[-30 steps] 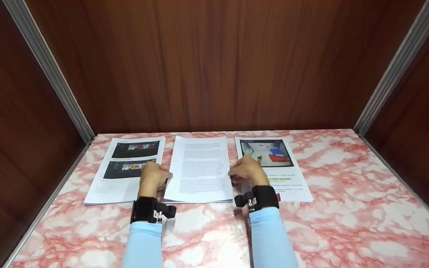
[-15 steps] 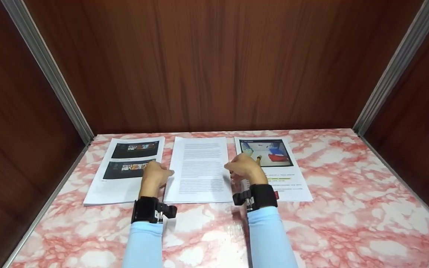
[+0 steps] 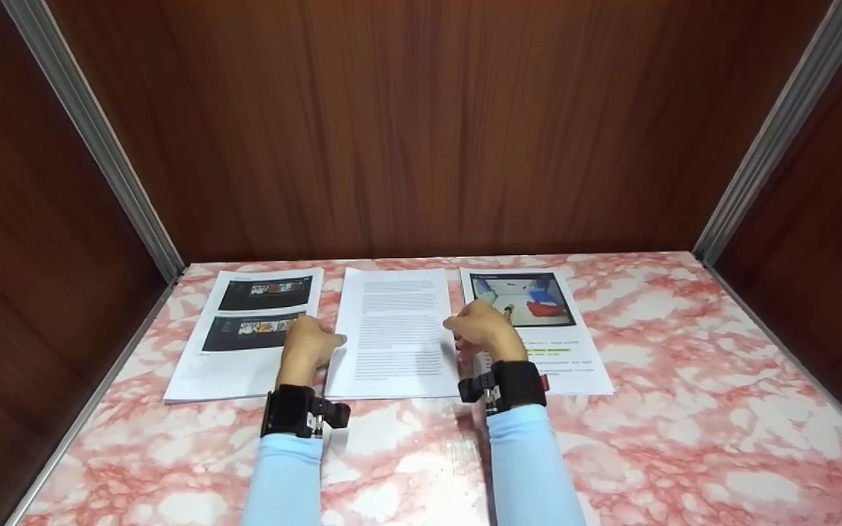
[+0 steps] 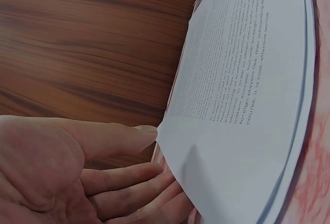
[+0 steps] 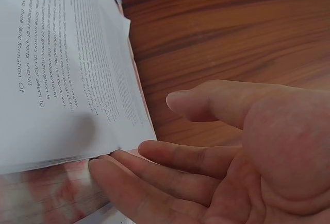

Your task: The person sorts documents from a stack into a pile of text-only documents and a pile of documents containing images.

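Note:
A stack of printed white paper (image 3: pixel 395 329) lies between my hands in the head view. Along its left edge sits my left hand (image 3: pixel 306 343). In the left wrist view the thumb tip touches the top sheet's edge (image 4: pixel 221 147), while the other fingers (image 4: pixel 134 190) extend against the side of the stack. My right hand (image 3: pixel 483 327) is at the opposite edge. The right wrist view has its thumb (image 5: pixel 193 103) raised off the paper, and fingertips touching the side of the stack (image 5: pixel 62 131).
Two more paper stacks flank the middle one: the left stack (image 3: pixel 227 376) bears dark pictures, the right stack (image 3: pixel 574 369) a colour picture and a highlighted line. All lie on a red-and-white marbled table (image 3: pixel 684 438), with brown wood-grain panels (image 3: pixel 421 146) on three sides.
The raised left edge of the middle stack's top paper has come down flatter. My left hand has moved slightly right. The stack shifted left, then right; the right hand moved slightly up and left.

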`<state>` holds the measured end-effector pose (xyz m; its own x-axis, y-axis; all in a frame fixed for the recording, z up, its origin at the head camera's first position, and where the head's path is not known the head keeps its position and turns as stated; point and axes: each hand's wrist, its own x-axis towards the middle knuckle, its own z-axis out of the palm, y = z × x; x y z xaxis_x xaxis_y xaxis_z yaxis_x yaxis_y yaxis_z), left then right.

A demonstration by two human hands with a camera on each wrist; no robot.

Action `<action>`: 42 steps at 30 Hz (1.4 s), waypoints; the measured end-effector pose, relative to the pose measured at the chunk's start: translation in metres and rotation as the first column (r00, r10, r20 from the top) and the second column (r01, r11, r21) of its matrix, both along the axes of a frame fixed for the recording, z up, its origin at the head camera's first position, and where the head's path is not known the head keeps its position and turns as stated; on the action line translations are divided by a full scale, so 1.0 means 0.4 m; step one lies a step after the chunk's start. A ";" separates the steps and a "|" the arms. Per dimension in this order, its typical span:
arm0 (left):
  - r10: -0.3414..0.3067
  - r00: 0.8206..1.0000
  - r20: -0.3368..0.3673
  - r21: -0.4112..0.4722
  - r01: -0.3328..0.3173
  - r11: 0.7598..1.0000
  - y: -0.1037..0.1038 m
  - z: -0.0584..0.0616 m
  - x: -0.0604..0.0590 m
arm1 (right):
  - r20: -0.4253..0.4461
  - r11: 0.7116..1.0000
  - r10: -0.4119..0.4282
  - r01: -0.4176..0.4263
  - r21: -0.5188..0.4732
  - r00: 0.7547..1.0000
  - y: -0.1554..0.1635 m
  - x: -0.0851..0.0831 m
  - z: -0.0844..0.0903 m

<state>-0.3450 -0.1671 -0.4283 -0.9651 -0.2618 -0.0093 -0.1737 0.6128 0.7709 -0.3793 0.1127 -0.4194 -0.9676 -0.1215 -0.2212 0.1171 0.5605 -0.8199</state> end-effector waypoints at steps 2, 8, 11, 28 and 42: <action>-0.006 1.000 0.004 0.005 0.006 1.000 -0.001 -0.001 0.000 | 0.005 1.000 -0.002 0.002 -0.007 1.000 0.000 0.000 -0.001; -0.014 1.000 -0.005 0.002 0.014 1.000 -0.002 -0.001 0.000 | 0.012 0.999 -0.017 0.017 -0.035 1.000 -0.001 0.001 0.000; -0.019 1.000 -0.019 -0.015 0.019 1.000 -0.002 -0.001 0.002 | 0.015 0.999 -0.021 0.022 -0.050 1.000 -0.001 0.002 0.000; -0.029 1.000 0.000 -0.001 0.029 1.000 -0.005 -0.002 0.000 | 0.014 1.000 -0.016 0.016 -0.006 1.000 0.001 -0.002 -0.002; -0.013 1.000 -0.019 -0.018 0.012 1.000 -0.005 0.012 0.004 | 0.003 0.999 0.018 -0.018 -0.032 1.000 -0.001 0.003 0.013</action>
